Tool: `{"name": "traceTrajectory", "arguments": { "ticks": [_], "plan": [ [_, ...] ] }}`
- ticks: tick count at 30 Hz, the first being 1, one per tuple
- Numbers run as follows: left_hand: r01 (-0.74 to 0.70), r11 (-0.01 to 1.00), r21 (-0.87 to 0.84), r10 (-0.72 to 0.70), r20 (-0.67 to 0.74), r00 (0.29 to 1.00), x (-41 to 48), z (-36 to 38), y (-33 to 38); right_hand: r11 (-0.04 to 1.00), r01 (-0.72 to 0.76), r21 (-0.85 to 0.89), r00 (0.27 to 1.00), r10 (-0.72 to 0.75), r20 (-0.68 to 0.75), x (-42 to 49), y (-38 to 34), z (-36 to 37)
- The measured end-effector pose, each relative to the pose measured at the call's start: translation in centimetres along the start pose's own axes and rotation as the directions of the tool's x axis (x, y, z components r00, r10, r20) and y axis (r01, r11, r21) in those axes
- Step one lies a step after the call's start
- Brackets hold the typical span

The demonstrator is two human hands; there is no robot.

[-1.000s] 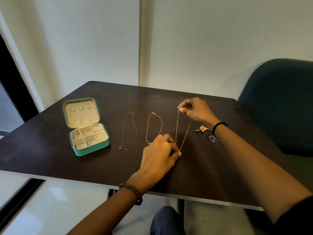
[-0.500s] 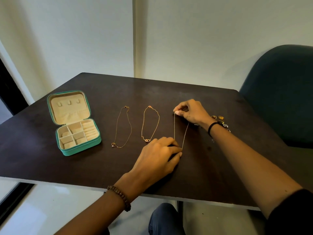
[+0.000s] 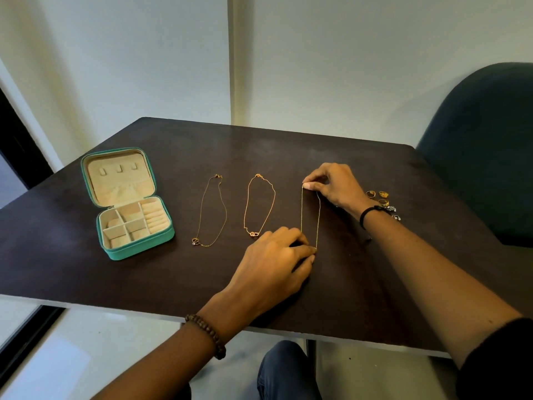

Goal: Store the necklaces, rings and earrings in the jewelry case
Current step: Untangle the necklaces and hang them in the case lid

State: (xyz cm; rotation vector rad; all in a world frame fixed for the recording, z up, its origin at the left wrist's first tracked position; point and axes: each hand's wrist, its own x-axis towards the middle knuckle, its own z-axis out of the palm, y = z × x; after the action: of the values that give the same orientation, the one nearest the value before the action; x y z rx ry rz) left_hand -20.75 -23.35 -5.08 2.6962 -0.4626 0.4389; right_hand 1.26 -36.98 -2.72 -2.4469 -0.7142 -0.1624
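A teal jewelry case (image 3: 135, 246) lies open at the table's left, its beige compartments bare. Two gold necklaces lie flat: the left necklace (image 3: 223, 209) and the middle necklace (image 3: 271, 200). A third necklace (image 3: 301, 215) is stretched in a long loop between my hands. My left hand (image 3: 277, 255) pinches its near end on the table. My right hand (image 3: 336, 184) pinches its far end. Gold rings (image 3: 378, 196) and small silver pieces (image 3: 392, 212) sit just behind my right wrist.
The dark table (image 3: 288, 148) meets a white wall at the back. A dark blue chair (image 3: 487, 145) stands at the right. The table's near edge runs just under my forearms, and my knee shows below it.
The view has shifted, so everything sits further right in frame and the rings have come into sight behind my right wrist. Both hands still hold the third necklace stretched out, lower against the table.
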Motion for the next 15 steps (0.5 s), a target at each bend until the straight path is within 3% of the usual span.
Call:
{"name": "traceTrajectory", "arguments": {
  "ticks": [10, 15],
  "plan": [
    [0.013, 1.000, -0.018, -0.013, -0.031, 0.999, -0.1, -0.4, 0.0, 0.984, 0.033, -0.175, 0.997, -0.021, 0.071, -0.3, -1.5, -0.6],
    [0.066, 0.998, -0.013, -0.067, -0.068, 0.995, -0.7, -1.4, -0.9, 0.980, 0.107, -0.169, 0.993, -0.096, 0.068, -0.2, -4.2, 0.2]
  ]
}}
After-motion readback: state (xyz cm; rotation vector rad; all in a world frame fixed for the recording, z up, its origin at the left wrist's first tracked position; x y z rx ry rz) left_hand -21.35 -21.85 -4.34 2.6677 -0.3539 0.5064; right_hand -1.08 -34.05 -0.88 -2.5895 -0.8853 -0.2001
